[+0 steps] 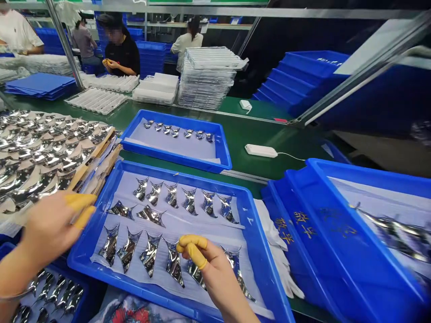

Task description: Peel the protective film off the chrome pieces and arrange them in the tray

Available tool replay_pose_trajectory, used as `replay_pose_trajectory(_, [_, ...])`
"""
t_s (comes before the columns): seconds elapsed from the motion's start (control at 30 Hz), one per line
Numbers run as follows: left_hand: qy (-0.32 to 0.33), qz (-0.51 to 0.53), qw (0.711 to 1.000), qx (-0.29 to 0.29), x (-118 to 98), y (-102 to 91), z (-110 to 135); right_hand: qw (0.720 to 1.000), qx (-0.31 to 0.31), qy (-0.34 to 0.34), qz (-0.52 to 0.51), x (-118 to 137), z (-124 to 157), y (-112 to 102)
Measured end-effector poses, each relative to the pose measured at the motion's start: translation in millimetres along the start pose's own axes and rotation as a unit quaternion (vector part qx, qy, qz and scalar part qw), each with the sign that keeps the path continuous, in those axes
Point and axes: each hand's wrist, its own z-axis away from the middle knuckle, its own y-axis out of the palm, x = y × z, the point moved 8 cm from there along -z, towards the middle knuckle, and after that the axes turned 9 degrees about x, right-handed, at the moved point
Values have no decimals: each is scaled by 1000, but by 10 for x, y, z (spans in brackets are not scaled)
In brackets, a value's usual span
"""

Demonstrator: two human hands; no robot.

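My right hand (215, 264), with yellow finger cots on its thumb and forefinger, is over the large blue tray (141, 169). Its fingertips are pinched together at the upper corner of a shiny curved metal piece (173, 264); whether they grip it is unclear. This hand partly covers another metal piece (196, 273). More pointed, mirror-like pieces lie in rows on the tray's white lining (198, 229). To the left, my left hand (50, 222), also wearing yellow cots, is smeared by motion beside the tray's left rim. It is near a layered stack of boards (97, 166) covered with similar pieces.
Behind stands a smaller blue tray (175, 154) with small shiny pieces. Stacked blue trays (303, 237) and white gloves (279, 255) are at right. A white corded device (261, 150) lies on the green bench. Clear plastic trays (207, 83) and several people are beyond the metal frame.
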Motion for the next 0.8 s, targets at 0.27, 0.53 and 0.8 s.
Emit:
replay_pose_trajectory(0.27, [20, -108, 937, 332, -173, 1651, -582, 989, 56, -99, 91, -29, 205, -208])
replay_pose_trajectory(0.53, [85, -102, 908, 397, -641, 2088, -486, 995, 51, -58, 64, -141, 225, -285])
replay_pose_trajectory(0.8, [164, -67, 917, 358, -1054, 2377, -578, 996, 18, -78, 35, -115, 229, -252])
